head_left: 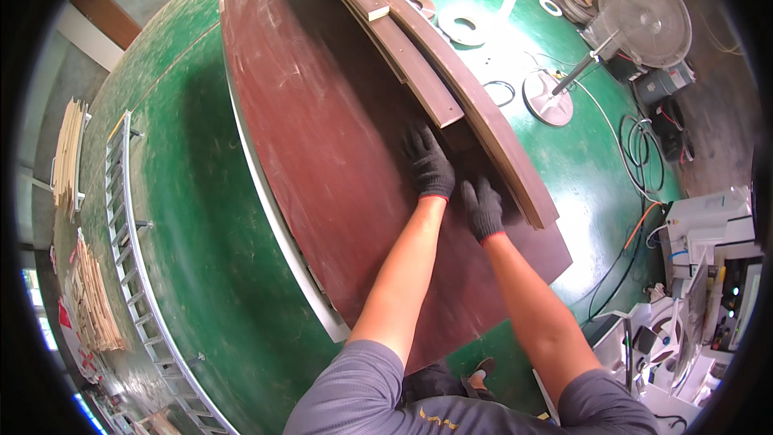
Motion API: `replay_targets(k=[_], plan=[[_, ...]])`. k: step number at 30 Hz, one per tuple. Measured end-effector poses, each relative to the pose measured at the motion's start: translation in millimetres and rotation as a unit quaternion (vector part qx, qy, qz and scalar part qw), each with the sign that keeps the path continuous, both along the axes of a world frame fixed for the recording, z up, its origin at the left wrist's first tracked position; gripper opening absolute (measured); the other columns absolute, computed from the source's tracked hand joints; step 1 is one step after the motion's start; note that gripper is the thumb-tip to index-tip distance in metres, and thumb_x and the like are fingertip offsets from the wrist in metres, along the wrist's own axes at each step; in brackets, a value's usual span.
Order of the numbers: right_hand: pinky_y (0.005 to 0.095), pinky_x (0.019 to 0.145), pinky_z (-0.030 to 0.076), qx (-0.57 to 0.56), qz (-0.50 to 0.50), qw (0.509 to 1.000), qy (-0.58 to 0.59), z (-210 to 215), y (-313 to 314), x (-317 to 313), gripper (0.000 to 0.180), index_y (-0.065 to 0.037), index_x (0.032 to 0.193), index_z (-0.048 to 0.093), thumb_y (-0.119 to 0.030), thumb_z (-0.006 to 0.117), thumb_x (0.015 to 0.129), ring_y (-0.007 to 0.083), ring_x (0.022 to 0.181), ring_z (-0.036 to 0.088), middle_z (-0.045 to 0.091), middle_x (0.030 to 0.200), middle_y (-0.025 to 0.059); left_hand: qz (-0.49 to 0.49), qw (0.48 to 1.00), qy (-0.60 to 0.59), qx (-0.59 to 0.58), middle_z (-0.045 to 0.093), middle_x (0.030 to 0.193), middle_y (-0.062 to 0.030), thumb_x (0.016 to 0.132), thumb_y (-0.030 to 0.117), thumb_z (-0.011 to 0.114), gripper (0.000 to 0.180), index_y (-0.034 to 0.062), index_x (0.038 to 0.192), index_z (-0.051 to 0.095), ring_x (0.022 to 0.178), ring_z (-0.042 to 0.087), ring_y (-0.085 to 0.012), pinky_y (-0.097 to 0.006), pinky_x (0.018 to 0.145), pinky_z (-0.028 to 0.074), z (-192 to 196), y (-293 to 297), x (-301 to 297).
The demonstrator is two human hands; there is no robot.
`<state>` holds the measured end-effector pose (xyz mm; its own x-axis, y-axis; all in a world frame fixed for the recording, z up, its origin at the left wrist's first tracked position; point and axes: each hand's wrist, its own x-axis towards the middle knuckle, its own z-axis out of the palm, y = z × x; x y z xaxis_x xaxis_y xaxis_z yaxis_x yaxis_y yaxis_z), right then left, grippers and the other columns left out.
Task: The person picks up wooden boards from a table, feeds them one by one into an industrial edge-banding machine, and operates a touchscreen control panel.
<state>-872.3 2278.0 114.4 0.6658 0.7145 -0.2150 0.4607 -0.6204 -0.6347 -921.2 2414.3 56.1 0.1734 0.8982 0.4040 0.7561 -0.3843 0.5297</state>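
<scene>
We press both gloved hands flat on the brown plywood sheet (322,161) lying on the green table (193,217). Our left hand (427,163) and right hand (483,208) rest palm-down, fingers spread, gripping nothing, beside the long wooden strips (451,72) stacked along the sheet's right edge, seemingly to steady it. A pedestal fan (640,4) stands beyond.
</scene>
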Motion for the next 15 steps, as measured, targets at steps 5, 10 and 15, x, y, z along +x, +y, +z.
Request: replay_targets(k=[5,10,15], plan=[[0.0553,0.097,0.046,-0.032,0.031,0.999,0.018,-9,80,-11,0.065,0.000,0.123,0.057,-0.057,0.054,0.092,0.0512,0.116,0.055,0.056,0.121,0.0374,0.058,0.996,-0.053,0.041,0.036,0.154,-0.0209,0.095,0.002,0.042,0.056,0.0058,0.150,0.036,0.140,0.037,-0.0418,-0.049,0.115,0.035,-38,3,-31],[0.0533,0.092,0.051,0.042,0.010,0.998,-0.034,-26,129,1,0.052,-0.008,0.122,0.061,-0.039,0.072,0.082,0.0494,0.108,0.060,0.062,0.118,0.0315,-0.133,0.911,-0.312,-0.236,0.027,0.159,-0.0242,0.088,0.002,0.058,0.079,0.0005,0.156,0.018,0.143,0.037,-0.0343,-0.041,0.114,0.038,20,3,-77],[0.0517,0.085,0.054,0.083,0.077,0.992,-0.049,-19,125,-22,0.038,-0.014,0.115,0.066,-0.031,0.071,0.081,0.0457,0.099,0.064,0.067,0.106,0.0246,-0.100,0.812,-0.498,-0.287,0.010,0.162,-0.0278,0.097,0.022,0.064,0.090,-0.0050,0.156,0.002,0.149,0.021,-0.0278,-0.036,0.120,0.025,47,77,-106]])
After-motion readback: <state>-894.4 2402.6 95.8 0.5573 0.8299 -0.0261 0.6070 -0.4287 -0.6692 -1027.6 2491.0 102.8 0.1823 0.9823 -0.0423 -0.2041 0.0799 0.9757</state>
